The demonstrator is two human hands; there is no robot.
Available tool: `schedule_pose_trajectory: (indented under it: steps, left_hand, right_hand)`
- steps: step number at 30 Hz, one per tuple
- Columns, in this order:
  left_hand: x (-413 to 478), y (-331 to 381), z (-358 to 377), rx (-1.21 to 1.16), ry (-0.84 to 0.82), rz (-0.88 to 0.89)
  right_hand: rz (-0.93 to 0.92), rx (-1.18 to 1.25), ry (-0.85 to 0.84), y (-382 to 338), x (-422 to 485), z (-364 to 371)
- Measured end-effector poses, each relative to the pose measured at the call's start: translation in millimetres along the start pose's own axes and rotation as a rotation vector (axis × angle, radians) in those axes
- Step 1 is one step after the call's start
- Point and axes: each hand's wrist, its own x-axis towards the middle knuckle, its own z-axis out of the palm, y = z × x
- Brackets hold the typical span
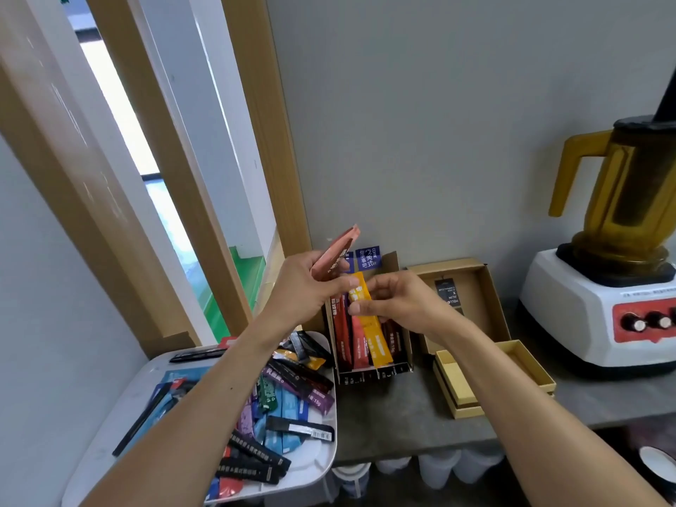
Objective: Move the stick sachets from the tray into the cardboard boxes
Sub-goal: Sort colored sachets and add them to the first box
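A white tray (322,466) at lower left holds several stick sachets (289,393) in black, blue, purple and red. Beside it on the grey counter stands an open cardboard box (393,265) with red and dark sachets lying in it. My left hand (311,287) is raised above that box and grips a salmon-red sachet (338,250) that points up and right. My right hand (398,301) pinches an orange-yellow sachet (376,342) whose lower end rests inside the box. The two hands nearly touch.
A second open cardboard box (472,287) with a dark card in it sits to the right. In front lies a small yellow box (512,364) with its lid. A white blender (600,309) with an amber jug stands at far right. A wall rises behind.
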Motion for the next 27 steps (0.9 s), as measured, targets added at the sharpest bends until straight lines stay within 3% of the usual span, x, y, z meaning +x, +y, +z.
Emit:
schedule_pose_trajectory:
  steps: [5,8,14,17,21,27]
  left_hand:
    - [1.6,6.1,3.8,-0.035,0.069,-0.012]
    - [-2.4,5.5,3.8,-0.139,0.155,-0.140]
    - [-19.4,-11.0,0.0,-0.744,0.106,-0.351]
    - [-28.1,-16.8,-0.8,-0.943,0.059,-0.384]
    - [-31.8,-20.0,2.6,-0.906,0.045,-0.375]
    - [-32.0,-23.5,4.8,-0.768,0.046,-0.326]
  right_hand:
    - [-0.035,-0.066,0.143,4.0,9.9,4.0]
    - [-0.033,-0.208,0.204,18.4,23.8,9.6]
    - [-0.015,-0.438,0.316,45.4,34.9,34.2]
    - [-0.088,-0.685,0.428,50.1,25.9,39.4]
    - [-0.047,-0.850,0.242,52.8,19.1,46.9]
    - [-0.033,-0.941,0.314,52.8,14.4,47.4]
